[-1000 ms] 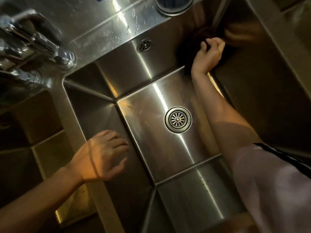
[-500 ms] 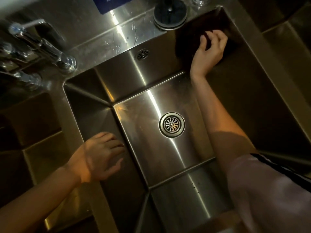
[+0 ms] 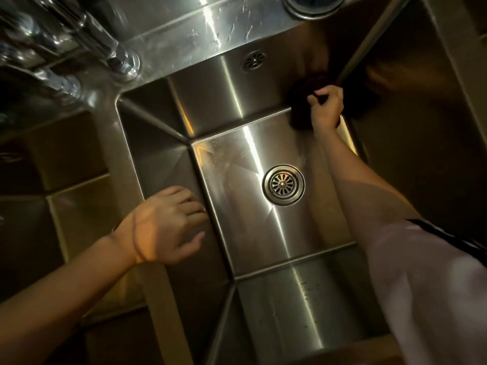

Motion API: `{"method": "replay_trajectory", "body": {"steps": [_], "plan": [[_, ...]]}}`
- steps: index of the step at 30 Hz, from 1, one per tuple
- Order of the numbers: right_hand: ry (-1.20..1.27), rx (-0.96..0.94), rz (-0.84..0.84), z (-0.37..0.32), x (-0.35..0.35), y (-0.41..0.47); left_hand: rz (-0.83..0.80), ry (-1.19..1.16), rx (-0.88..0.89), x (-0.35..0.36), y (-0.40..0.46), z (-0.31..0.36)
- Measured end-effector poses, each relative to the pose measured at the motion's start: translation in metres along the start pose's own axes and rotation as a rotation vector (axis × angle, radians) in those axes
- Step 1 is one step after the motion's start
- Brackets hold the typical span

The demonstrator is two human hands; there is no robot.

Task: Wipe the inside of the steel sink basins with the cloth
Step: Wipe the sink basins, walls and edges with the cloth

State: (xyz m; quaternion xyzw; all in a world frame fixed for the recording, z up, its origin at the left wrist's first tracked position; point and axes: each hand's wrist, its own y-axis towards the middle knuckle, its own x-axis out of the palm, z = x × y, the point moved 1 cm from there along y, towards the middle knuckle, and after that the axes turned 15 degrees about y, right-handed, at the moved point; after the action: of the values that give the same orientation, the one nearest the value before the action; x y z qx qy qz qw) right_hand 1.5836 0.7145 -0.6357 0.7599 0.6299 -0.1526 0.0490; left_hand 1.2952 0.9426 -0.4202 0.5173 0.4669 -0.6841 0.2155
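- The right hand (image 3: 326, 108) is closed in a fist around a dark cloth (image 3: 300, 101), gripping it at the far right corner of the steel sink basin (image 3: 163, 159), where the far wall meets the right wall.
- The cloth bunches against the steel there; shadow hides its edges.
- The left hand (image 3: 168, 225) rests on the divider rim at the basin's left side, fingers loosely spread and pointing into the basin, holding nothing.
- A round drain strainer (image 3: 283, 184) sits in the basin floor, between the two hands.
- An overflow grille (image 3: 253, 60) shows on the far wall.
- A chrome faucet (image 3: 105, 43) stands at the far left.
- A second basin (image 3: 79, 206) lies to the left.
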Motion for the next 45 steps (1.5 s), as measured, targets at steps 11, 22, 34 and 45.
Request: {"method": "replay_trajectory", "body": {"steps": [11, 22, 34, 45], "plan": [[0.093, -0.019, -0.268, 0.002, 0.075, -0.083, -0.028, -0.037, -0.014, 0.001, 0.001, 0.000], [0.094, 0.020, -0.640, -0.016, 0.155, -0.174, -0.036, -0.019, -0.027, 0.000, -0.002, 0.001], [0.219, -0.033, -0.703, -0.054, 0.159, -0.190, 0.027, -0.033, -0.048, -0.001, -0.002, 0.002], [0.574, -0.186, -0.905, -0.180, 0.104, -0.198, 0.129, -0.003, -0.044, 0.000, -0.002, 0.003]]}}
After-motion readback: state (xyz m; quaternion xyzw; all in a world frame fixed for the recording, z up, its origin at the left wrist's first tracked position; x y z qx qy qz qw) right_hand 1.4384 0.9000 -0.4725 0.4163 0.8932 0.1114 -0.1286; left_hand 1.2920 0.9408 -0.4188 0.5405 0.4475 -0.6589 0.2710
